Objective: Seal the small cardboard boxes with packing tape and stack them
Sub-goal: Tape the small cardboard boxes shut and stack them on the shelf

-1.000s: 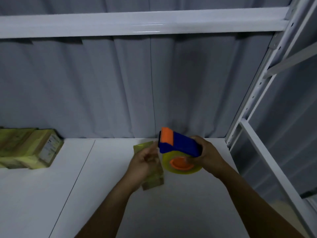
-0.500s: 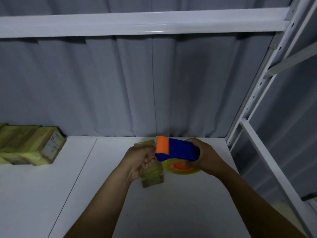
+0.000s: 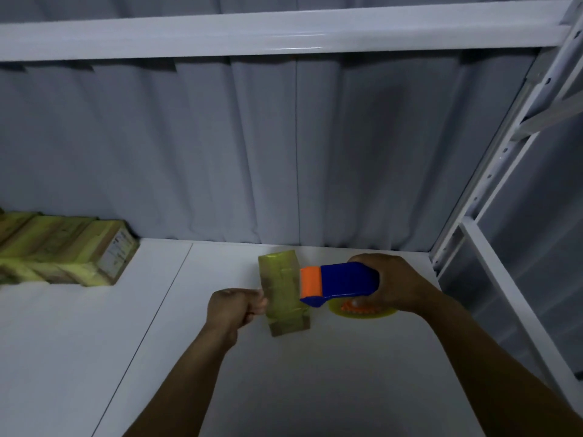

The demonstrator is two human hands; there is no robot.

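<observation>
A small cardboard box [image 3: 284, 298], glossy with yellowish tape, lies on the white shelf surface [image 3: 284, 380]. My right hand [image 3: 396, 287] grips a blue and orange tape dispenser [image 3: 342, 282] just right of and over the box, with its yellow tape roll [image 3: 362, 313] underneath. My left hand [image 3: 232, 310] is at the box's left edge, fingers curled and pinching what looks like the tape end; the strip itself is hard to make out.
A stack of taped boxes [image 3: 63, 250] sits at the back left against the grey curtain [image 3: 284, 152]. A white shelf beam [image 3: 284, 36] runs overhead, and a metal upright [image 3: 504, 159] bounds the right side.
My left hand has moved left from the dispenser's mouth to the box's left edge. The dispenser has tilted flatter and sunk lower over the box.
</observation>
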